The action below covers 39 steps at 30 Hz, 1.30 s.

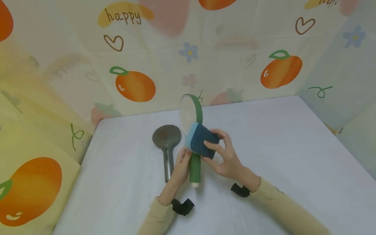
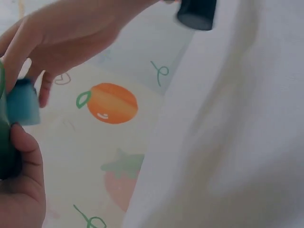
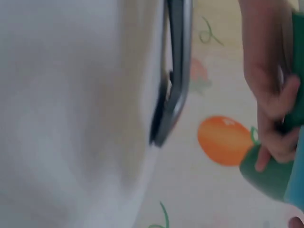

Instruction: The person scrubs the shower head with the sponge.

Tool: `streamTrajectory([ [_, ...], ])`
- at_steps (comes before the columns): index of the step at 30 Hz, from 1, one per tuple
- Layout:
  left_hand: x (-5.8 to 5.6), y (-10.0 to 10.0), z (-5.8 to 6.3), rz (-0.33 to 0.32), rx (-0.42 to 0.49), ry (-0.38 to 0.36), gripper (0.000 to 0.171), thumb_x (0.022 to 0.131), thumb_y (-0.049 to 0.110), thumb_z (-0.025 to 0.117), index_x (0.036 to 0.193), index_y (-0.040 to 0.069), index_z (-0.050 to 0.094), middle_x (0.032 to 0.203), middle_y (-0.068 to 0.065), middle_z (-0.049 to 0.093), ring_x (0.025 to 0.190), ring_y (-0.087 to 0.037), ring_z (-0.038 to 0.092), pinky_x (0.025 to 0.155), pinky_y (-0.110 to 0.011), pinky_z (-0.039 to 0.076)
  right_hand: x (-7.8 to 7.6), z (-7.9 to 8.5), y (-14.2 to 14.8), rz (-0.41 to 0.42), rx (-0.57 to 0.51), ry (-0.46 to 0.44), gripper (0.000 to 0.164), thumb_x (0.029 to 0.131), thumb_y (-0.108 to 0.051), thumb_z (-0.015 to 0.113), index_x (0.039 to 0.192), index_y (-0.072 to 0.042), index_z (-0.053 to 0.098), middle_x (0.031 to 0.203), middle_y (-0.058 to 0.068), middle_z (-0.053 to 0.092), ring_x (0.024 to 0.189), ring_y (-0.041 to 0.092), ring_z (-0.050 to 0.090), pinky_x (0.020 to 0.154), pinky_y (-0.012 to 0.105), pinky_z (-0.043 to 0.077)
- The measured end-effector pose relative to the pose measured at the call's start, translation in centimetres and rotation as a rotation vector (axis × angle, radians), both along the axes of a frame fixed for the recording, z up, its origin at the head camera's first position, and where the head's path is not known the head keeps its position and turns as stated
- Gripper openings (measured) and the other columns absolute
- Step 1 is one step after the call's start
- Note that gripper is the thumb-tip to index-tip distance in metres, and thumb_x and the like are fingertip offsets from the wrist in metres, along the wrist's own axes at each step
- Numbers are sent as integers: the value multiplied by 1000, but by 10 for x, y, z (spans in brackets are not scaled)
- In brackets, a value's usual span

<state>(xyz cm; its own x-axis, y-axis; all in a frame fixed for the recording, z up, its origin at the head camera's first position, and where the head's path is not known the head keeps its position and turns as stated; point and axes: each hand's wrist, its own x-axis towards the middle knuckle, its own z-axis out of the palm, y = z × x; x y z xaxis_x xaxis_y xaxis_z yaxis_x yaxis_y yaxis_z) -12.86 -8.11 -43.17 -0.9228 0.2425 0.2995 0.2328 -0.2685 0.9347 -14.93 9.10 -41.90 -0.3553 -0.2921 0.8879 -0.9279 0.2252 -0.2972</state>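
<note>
A green shower head (image 1: 198,109) with a pale round face stands upright over the table, its handle gripped by my left hand (image 1: 181,166). In my right hand (image 1: 227,156) is a blue sponge (image 1: 202,141), pinched between thumb and fingers. The sponge overlaps the neck of the shower head in the head view, its light blue side toward the left. In the left wrist view the left thumb (image 2: 28,147) lies along the green handle, close under the sponge (image 2: 23,104). The right wrist view has the left hand's fingers (image 3: 280,137) curled round the green handle.
A grey shower head (image 1: 166,137) lies on the white table (image 1: 117,195), just left of the left hand. Black wrist-worn pieces (image 1: 182,207) show by both wrists. A printed cloth (image 1: 223,65) with oranges hangs behind the table and along its sides.
</note>
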Motion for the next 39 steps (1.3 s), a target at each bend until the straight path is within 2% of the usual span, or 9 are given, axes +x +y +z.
streamTrajectory([
  [6, 1, -3, 20, -73, 143, 21, 29, 103, 32, 30, 108, 17, 54, 95, 6, 58, 81, -3, 54, 72, -17, 45, 26, -13, -1, 228, 197, 134, 36, 86, -25, 65, 116, -6, 60, 119, 35, 41, 113, 40, 41, 91, 43, 40],
  [10, -4, -4, 16, -29, 78, -35, 32, 103, 28, 27, 103, 11, 54, 85, 5, 58, 63, -2, 51, 56, -15, 43, 25, -16, 2, 324, 262, 292, 33, 85, -24, 66, 112, -6, 61, 117, 34, 43, 109, 41, 44, 87, 46, 42],
  [13, -8, -5, 7, 5, 40, -60, 31, 101, 27, 37, 108, 1, 52, 85, 3, 58, 66, -5, 53, 58, -17, 45, 13, -16, 5, 284, 221, 330, 32, 85, -24, 65, 111, -6, 61, 115, 35, 44, 107, 42, 45, 84, 47, 41],
  [16, -11, -6, -1, 12, 23, -33, 40, 98, 23, 46, 119, -11, 47, 96, 3, 60, 82, -8, 56, 69, -22, 47, -1, -16, 7, 208, 135, 272, 33, 86, -24, 65, 114, -6, 61, 116, 36, 43, 110, 42, 42, 90, 45, 39],
  [20, -13, -5, -5, 9, -51, 48, 49, 96, 28, 51, 120, -15, 48, 101, 4, 61, 89, -10, 57, 76, -26, 48, -18, -9, 7, 113, -12, 188, 37, 84, -23, 69, 115, -4, 61, 119, 38, 40, 113, 44, 40, 96, 43, 36],
  [27, -17, -3, -7, -90, -99, 194, 47, 102, 26, 37, 130, -10, 44, 102, -31, 57, 89, -19, 59, 73, -27, 49, -28, 11, 1, -2, -147, -75, 47, 85, -31, 67, 111, 7, 59, 123, 36, 39, 110, 44, 41, 87, 39, 37],
  [32, -15, -6, -5, -73, -82, 198, 40, 103, 22, 31, 123, -7, 49, 96, -9, 60, 84, -11, 57, 71, -25, 49, -13, 5, -1, 22, -71, -130, 46, 88, -32, 63, 118, 2, 58, 125, 32, 39, 110, 40, 41, 85, 38, 35],
  [35, -13, -8, 0, -25, -32, 193, 32, 103, 20, 31, 113, 6, 57, 96, 6, 59, 85, -6, 56, 76, -23, 47, 2, 0, -2, 50, 31, -67, 42, 88, -31, 62, 120, -4, 59, 123, 33, 41, 112, 39, 41, 79, 41, 35],
  [39, -8, -8, 18, -12, 89, 122, 32, 103, 17, 28, 104, 17, 60, 93, 9, 61, 82, -4, 57, 73, -19, 46, 22, -5, -2, 165, 215, 94, 39, 86, -28, 63, 119, -7, 60, 121, 34, 42, 112, 38, 43, 84, 44, 41],
])
